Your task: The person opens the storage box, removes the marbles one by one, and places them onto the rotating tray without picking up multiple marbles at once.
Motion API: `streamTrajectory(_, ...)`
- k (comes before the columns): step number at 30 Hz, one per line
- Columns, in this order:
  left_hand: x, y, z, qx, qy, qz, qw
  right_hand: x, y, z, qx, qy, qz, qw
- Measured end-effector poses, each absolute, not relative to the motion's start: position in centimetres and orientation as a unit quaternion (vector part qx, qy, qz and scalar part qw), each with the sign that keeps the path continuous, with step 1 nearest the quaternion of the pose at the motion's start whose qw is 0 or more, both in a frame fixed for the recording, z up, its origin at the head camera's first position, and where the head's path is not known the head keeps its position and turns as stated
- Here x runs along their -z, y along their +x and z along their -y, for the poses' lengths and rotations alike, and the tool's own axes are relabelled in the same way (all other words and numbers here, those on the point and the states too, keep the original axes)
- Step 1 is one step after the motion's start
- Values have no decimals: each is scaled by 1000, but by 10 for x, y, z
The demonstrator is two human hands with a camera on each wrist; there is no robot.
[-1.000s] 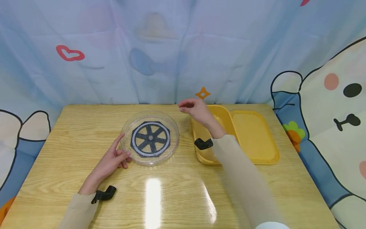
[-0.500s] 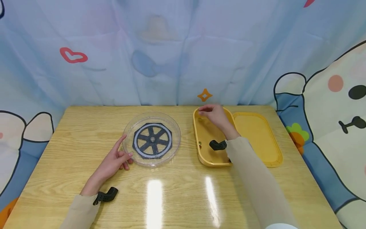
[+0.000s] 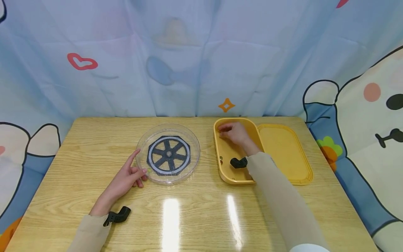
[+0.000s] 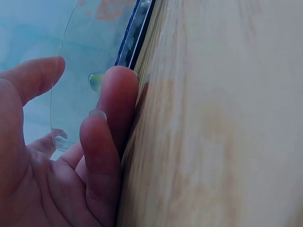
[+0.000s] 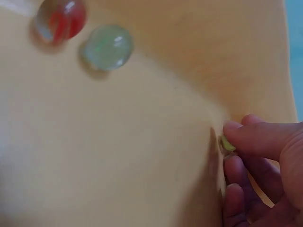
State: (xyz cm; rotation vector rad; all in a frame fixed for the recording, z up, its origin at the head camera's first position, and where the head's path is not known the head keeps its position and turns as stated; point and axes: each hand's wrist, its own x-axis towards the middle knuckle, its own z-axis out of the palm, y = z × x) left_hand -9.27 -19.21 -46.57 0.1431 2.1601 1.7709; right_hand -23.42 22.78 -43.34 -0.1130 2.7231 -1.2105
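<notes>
A clear round dish (image 3: 195,164) with a dark wheel-like frame (image 3: 168,154) at its middle stands on the table. My left hand (image 3: 127,176) rests at its left rim, index finger stretched along the edge and thumb tip at the rim. A yellow-green marble (image 4: 95,81) shows through the clear wall near that hand. My right hand (image 3: 234,134) reaches into the far left of a yellow box (image 3: 217,150). Its thumb and fingertips pinch a small marble (image 5: 227,143) with a yellow-green streak, close to the box wall. A red-and-clear marble (image 5: 61,21) and a pale green marble (image 5: 109,47) lie in the box.
The yellow lid (image 3: 284,154) lies flat along the box's right side. Behind the far edge of the wooden table (image 3: 104,140) hangs a blue patterned curtain (image 3: 189,87).
My right hand has moved right and down into the yellow box and taken hold of a marble. A yellow-green marble now shows in the dish near my left thumb. The left hand stays at the rim.
</notes>
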Motion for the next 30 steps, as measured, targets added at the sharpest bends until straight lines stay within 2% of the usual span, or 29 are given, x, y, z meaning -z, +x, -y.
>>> streamTrajectory(14,467,-93,192,-622,53,-763,167,435,-234,-227,384,-8,-917,107)
streamTrajectory(30,464,-92,191,-623,51,-763,168,434,-235,-226,382,5,-918,106)
